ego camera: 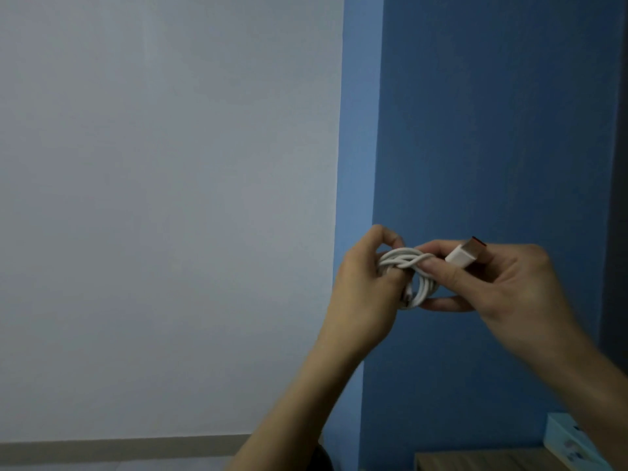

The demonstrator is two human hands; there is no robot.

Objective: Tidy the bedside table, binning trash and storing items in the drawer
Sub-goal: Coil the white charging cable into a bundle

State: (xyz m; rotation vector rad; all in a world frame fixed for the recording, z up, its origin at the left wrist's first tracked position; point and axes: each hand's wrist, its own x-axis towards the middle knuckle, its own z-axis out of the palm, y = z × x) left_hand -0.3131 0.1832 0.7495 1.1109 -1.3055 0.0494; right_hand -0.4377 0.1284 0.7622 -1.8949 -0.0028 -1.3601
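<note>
A white charging cable [413,266] is coiled into a small bundle, held up in front of the blue wall at chest height. My left hand [365,290] grips the left side of the coil, fingers curled round the loops. My right hand [503,294] pinches the cable's white USB plug [464,254], whose orange-tipped metal end points up and right, while its lower fingers support the coil from beneath. Only a corner of the wooden bedside table [475,460] shows at the bottom right.
A pale blue box [567,436] stands on the table's right side, partly behind my right forearm. A white wall fills the left, a blue wall the right. A strip of floor and skirting runs along the bottom left.
</note>
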